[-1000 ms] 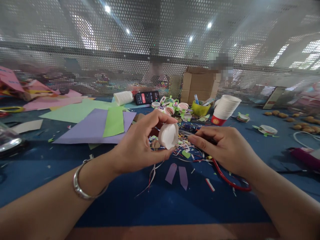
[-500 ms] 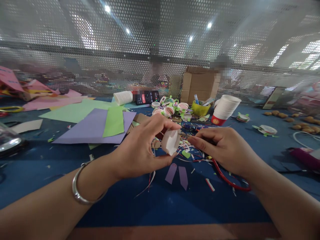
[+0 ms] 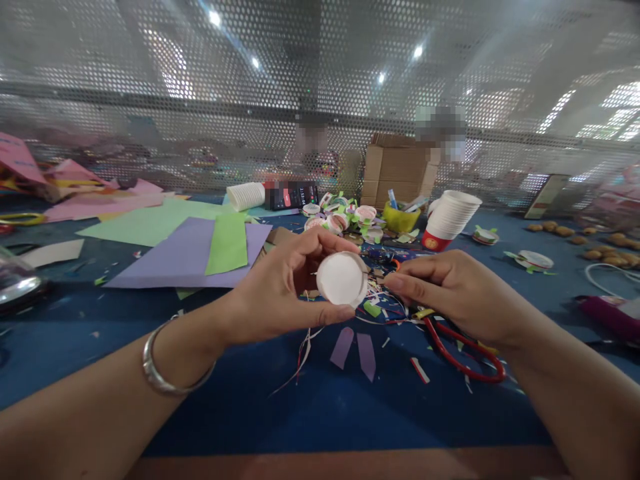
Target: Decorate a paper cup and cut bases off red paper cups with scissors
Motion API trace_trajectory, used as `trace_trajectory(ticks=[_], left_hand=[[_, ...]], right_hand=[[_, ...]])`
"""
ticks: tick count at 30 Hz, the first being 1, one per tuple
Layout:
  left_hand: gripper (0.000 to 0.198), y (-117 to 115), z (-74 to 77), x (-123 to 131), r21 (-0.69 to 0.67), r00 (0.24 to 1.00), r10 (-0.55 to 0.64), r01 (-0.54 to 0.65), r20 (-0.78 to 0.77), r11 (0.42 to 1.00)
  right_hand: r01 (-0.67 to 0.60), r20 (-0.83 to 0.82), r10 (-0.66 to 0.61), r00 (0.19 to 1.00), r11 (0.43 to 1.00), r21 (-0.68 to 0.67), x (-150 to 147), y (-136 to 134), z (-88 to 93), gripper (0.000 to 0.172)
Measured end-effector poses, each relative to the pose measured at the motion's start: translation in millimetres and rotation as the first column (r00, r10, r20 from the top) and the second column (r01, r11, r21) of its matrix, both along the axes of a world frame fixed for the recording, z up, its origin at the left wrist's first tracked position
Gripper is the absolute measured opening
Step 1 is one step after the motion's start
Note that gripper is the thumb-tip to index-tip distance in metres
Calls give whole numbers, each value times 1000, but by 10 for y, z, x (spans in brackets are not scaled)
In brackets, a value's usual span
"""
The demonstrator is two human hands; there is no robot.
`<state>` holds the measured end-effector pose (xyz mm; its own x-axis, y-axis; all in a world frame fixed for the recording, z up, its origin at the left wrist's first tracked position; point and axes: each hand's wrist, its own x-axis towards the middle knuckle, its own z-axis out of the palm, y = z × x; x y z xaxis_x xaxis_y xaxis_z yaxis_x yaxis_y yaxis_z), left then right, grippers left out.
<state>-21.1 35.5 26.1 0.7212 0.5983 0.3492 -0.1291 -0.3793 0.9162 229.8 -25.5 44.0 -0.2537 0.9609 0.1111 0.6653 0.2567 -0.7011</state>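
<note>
Between the thumb and fingers of my left hand (image 3: 295, 287) is a round white paper cup base (image 3: 342, 280), its flat circular face turned towards me. My right hand (image 3: 445, 290) is just right of it, thumb and fingertips pinched together; what they hold, if anything, is too small to name. Red-handled scissors (image 3: 463, 363) lie beneath the right hand. Two purple paper strips (image 3: 367, 355) rest on the blue table below the cup base, and small paper scraps (image 3: 373, 308) are scattered behind it.
Purple and green paper sheets (image 3: 175, 257) lie at the left. Behind the hands are a phone (image 3: 300, 195), small paper crafts (image 3: 337, 222), a yellow bowl (image 3: 401, 219), a cardboard box (image 3: 397, 175) and stacked paper cups (image 3: 453, 217). Brown nut-like objects (image 3: 607, 255) lie at the right.
The cup base has turned so its round face shows instead of its cut side. My right hand has shifted slightly, and more of the red scissor handles shows.
</note>
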Motion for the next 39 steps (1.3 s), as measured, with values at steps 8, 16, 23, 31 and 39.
trace_trajectory(ticks=[8,16,23,31,39], left_hand=[[54,25,-13,42,-288,995,-40,65,93,955],[55,6,-16,72,-375,997,-2,29,72,927],[56,11,-52,73,-372,999,51,-42,16,927],[57,-3,-83,107,-376,997,42,-60,-58,925],[59,-25,-154,161,-320,997,7,-31,-78,947]], right_hand=[[18,-41,-18,999,1000,-18,17,2,18,58],[34,-39,-35,999,999,-12,37,35,-27,60],[78,-64,-80,995,997,-28,12,52,-73,57],[105,-211,-116,971,993,-62,-69,91,-147,52],[69,-173,-70,982,998,-11,-170,98,-151,48]])
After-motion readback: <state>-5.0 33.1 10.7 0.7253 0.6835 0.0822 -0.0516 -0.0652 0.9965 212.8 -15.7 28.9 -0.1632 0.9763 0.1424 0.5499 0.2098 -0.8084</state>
